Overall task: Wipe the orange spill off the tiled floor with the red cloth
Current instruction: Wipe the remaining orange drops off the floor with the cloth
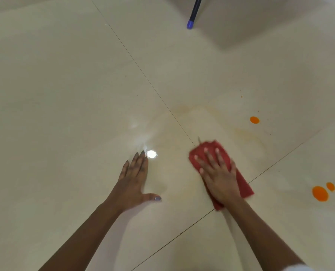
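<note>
On the glossy cream tiled floor [65, 94], the right hand [219, 175] presses flat, fingers spread, on the folded red cloth [245, 184]; the left hand [135, 180] braces open, holding nothing. Best swept rightward with firm pressure — bright orange spill drops [320, 193] lie well apart, faint smears ahead — a dark blue-tipped pole [192, 16] stands far off
</note>
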